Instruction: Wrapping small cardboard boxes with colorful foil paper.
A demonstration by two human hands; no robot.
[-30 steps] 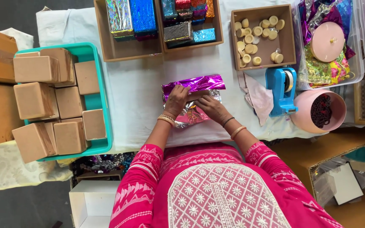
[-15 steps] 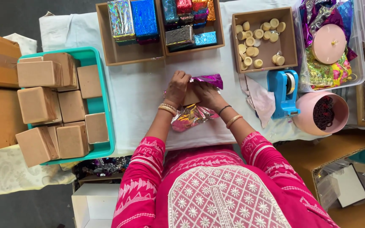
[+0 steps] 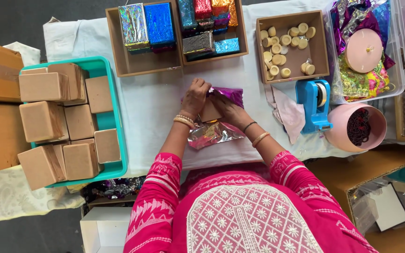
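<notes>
Head view, centre of frame: left hand (image 3: pixel 195 96) and right hand (image 3: pixel 228 110) both closed on one small brown box (image 3: pixel 210 112), folding one purple foil sheet (image 3: pixel 216 131) over it. Left of frame: nine plain brown boxes (image 3: pixel 43 121) counted in one teal tray (image 3: pixel 113 122). Upper right: one blue tape dispenser (image 3: pixel 314 105), one pink round tub (image 3: pixel 357 127).

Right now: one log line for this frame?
left hand + right hand: on small box | purple foil half-folded | tape dispenser right
</notes>
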